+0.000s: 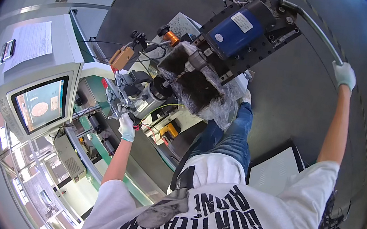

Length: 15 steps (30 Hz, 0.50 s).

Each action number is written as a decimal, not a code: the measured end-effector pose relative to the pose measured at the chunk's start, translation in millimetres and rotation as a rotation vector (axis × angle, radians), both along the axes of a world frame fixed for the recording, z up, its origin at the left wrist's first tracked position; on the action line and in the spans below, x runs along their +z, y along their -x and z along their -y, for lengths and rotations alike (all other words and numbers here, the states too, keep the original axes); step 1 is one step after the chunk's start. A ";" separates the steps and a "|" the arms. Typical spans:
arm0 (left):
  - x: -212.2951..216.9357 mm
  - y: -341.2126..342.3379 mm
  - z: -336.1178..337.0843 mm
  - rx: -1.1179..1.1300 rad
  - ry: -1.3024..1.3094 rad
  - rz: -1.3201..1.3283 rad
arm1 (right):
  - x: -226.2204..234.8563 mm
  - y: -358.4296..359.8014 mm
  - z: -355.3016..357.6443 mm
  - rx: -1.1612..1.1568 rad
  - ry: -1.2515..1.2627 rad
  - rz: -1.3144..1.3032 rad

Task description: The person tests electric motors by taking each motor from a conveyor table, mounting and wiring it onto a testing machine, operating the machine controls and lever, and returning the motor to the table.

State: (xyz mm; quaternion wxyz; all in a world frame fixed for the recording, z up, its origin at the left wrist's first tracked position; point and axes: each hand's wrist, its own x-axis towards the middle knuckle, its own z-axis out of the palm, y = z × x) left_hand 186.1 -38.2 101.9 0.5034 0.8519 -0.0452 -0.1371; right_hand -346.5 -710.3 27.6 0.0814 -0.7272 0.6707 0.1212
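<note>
The person's right hand [345, 75], in a pale glove, is wrapped round the free end of a metal lever [322, 36] at two o'clock from the middle of the view. The gloved left hand [127, 128] is at eight o'clock, touching the lower end of a grey metal clamp fixture [125, 86]; its fingertips are partly hidden, so whether they pinch it cannot be told.

The lever looks stiff and smooth, perhaps slippery under fabric; its outer end, where the right hand sits, should give the best leverage. The fixture looks heavy and rigid, best held by its projecting lower end, clear of the chuck.

Beyond the hands, the lever runs to a machine head with a blue motor [239, 30] at one o'clock. A metal chuck [197, 61] hangs below it at twelve, over crumpled clear plastic sheeting [225, 108]. An orange block [122, 57] stands at ten. Farther out, a lit screen [40, 104] sits at nine, with a paper sheet [32, 43] above it.
</note>
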 end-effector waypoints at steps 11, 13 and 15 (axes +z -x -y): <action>-2.9 -9.6 0.5 -0.169 -0.009 0.030 | 19.2 -38.4 -146.1 -0.300 -0.006 0.166; -0.3 -2.2 7.5 -0.168 0.056 0.004 | 19.3 -25.0 -133.4 -0.256 -0.011 0.124; -1.0 -5.6 7.0 -0.190 0.177 -0.075 | 11.8 -10.6 -100.3 -0.183 0.034 0.164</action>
